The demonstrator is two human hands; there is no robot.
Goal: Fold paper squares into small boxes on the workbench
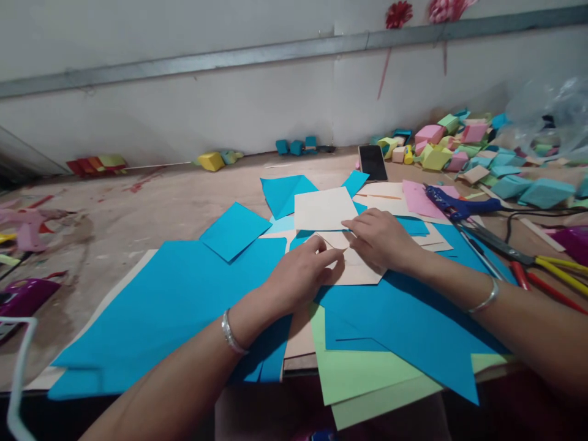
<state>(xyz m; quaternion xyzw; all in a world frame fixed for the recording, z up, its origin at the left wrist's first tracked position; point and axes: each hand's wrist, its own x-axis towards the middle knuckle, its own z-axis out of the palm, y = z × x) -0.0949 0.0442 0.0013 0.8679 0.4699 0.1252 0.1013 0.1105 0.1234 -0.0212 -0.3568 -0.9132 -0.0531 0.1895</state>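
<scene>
A cream folded paper (351, 269) lies on blue sheets (174, 306) in the middle of the table. My left hand (301, 275) rests on its left side, fingers curled and pressing the fold down. My right hand (379, 239) lies over its upper right part, fingers bent and pressing on the paper's edge. A square cream sheet (324, 208) sits just behind both hands. Both wrists wear silver bangles.
Light green sheets (362, 373) hang over the near edge. A blue glue gun (452, 205) and scissors with yellow and red handles (528, 260) lie at the right. A black phone (372, 162) and several folded paper cubes (459, 147) sit behind, by the wall.
</scene>
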